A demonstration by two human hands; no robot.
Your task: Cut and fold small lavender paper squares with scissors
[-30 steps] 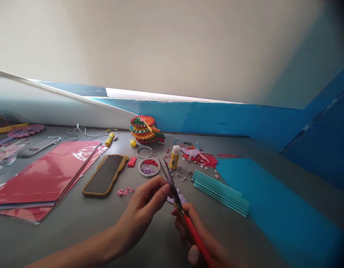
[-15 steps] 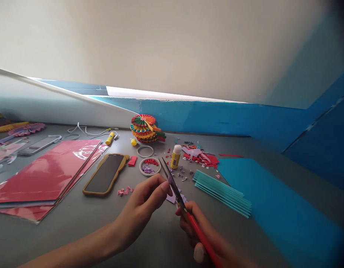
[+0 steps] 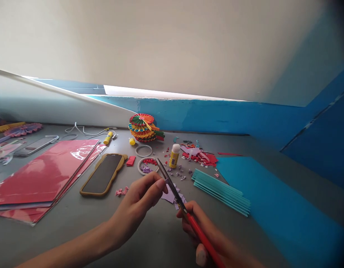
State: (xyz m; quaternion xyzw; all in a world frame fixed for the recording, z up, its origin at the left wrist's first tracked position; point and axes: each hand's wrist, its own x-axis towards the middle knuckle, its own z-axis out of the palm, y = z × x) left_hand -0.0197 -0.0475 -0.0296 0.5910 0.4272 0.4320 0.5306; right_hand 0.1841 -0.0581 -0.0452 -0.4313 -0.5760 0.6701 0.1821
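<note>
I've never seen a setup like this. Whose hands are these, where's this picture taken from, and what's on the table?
These are a person's bare hands, no machine. The picture comes from a camera worn on their head, looking forward and down. The right hand holds red-handled scissors; the left hand pinches something too small to make out beside the blades. On the grey table lie lilac paper scraps, a glue stick, a phone in a case, red paper sheets and folded teal paper strips.
</note>
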